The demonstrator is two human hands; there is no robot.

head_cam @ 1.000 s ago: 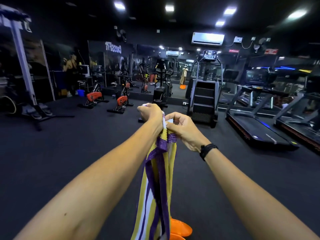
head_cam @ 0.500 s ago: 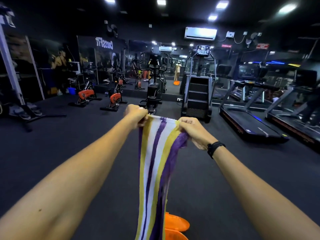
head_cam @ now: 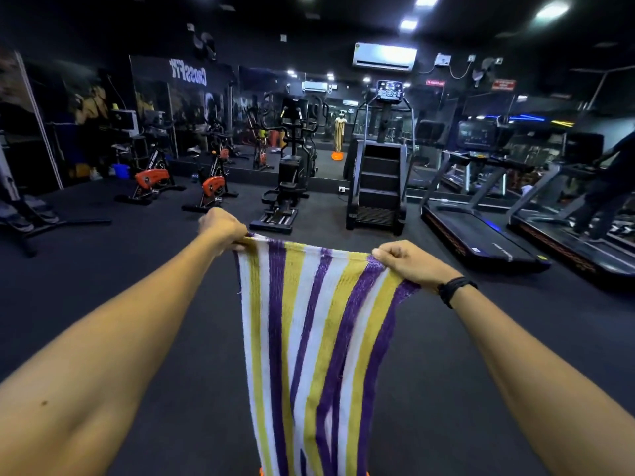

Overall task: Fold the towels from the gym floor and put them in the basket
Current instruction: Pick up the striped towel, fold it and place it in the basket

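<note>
Where both arms reach, striped towel [head_cam: 319, 331] top edge between left hand [head_cam: 221, 228] and right hand [head_cam: 409, 261].

Single head-worn view, forward and down, close over outstretched arms

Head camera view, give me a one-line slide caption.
Both hands, left hand and right hand, hold a striped towel spread open.

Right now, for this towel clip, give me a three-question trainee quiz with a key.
1. True or false: both hands grip the striped towel by its top edge.
2. The towel hangs: A) spread flat between the hands, B) bunched into a rope, C) folded in half.
3. Which wrist wears the black band?

Key:
1. True: left hand and right hand each hold a corner.
2. A.
3. The right.
</note>
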